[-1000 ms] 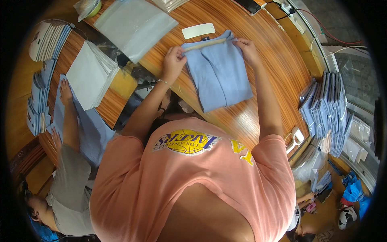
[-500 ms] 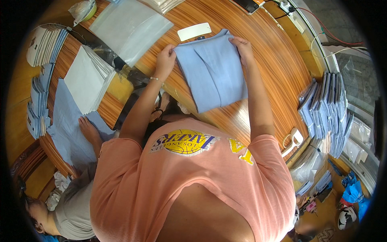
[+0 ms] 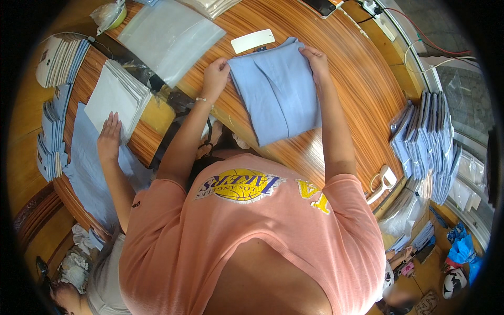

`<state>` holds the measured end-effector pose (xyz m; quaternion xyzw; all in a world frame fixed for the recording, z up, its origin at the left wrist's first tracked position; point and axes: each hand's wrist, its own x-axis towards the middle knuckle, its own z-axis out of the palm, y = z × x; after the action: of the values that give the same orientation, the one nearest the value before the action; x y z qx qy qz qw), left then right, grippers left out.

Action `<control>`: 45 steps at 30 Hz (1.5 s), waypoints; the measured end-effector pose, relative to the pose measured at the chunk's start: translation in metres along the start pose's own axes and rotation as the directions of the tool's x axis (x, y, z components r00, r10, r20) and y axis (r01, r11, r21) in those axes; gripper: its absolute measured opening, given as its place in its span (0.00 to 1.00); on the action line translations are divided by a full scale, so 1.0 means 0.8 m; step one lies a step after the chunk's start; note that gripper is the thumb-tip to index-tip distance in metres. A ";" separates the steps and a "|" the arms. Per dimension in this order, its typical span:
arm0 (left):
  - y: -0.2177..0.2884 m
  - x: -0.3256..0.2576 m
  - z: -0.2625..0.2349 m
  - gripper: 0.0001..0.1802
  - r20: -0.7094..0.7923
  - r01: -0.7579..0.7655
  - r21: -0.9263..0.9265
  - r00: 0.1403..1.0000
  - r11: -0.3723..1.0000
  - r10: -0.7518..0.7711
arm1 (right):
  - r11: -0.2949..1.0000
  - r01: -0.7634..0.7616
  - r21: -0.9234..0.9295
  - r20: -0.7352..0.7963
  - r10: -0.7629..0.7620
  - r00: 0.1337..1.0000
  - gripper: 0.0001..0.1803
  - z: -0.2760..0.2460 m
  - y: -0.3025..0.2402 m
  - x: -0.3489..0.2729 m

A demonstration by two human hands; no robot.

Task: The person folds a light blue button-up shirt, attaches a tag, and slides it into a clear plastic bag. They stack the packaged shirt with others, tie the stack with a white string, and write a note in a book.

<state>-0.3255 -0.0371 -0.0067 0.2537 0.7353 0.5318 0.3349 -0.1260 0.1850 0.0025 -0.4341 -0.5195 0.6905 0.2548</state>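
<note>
A light blue folded garment [image 3: 277, 94] lies on the wooden table [image 3: 346, 73] in front of me. My left hand [image 3: 215, 76] grips its left top corner. My right hand [image 3: 314, 56] holds the right top corner, fingers curled over the edge. A white card [image 3: 253, 40] lies just beyond the garment's far edge.
A stack of clear plastic bags [image 3: 168, 37] lies at the far left of the table. White folded sheets [image 3: 115, 94] sit on a lower surface at left, where another person's hand [image 3: 109, 137] rests on blue cloth [image 3: 89, 168]. Bagged blue garments [image 3: 425, 142] are stacked at right.
The garment has shifted slightly toward the far edge with both my hands on its top corners. The other person's hand has moved up onto the blue cloth beside the white sheets.
</note>
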 end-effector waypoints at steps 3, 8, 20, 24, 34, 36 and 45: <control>0.004 0.003 0.002 0.08 -0.028 0.060 -0.060 0.998 0.996 -0.062 | 1.000 0.009 -0.007 -0.011 -0.009 1.000 0.12 0.001 0.001 0.001; 0.012 0.004 0.000 0.07 -0.017 0.147 -0.046 0.989 0.988 -0.148 | 0.998 0.052 -0.029 -0.029 -0.053 0.998 0.14 0.003 0.005 0.005; -0.010 -0.008 0.009 0.23 -0.100 -0.027 -0.016 0.995 1.000 0.025 | 0.990 0.056 -0.127 -0.046 -0.063 0.997 0.15 0.009 -0.002 0.000; 0.003 -0.013 0.014 0.24 -0.093 -0.002 0.008 0.996 1.000 0.003 | 0.990 0.038 -0.132 -0.039 -0.043 0.998 0.16 0.005 0.000 0.001; 0.015 -0.048 0.007 0.23 0.087 0.034 0.069 0.995 0.997 -0.039 | 0.986 0.038 -0.160 -0.051 -0.047 0.998 0.17 0.004 0.007 0.006; 0.031 -0.049 0.003 0.21 0.036 -0.112 0.290 0.994 0.951 0.106 | 0.982 0.042 -0.186 -0.060 -0.055 0.997 0.17 0.005 0.004 0.005; 0.074 -0.002 0.069 0.25 0.742 -0.905 0.267 0.412 0.330 0.529 | 0.958 0.124 -0.257 -0.030 -0.136 0.990 0.16 0.002 0.015 0.014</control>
<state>-0.2814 0.0135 0.0387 0.7991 0.5354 0.2435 0.1244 -0.1319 0.1888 -0.0125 -0.4446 -0.6250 0.5892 0.2540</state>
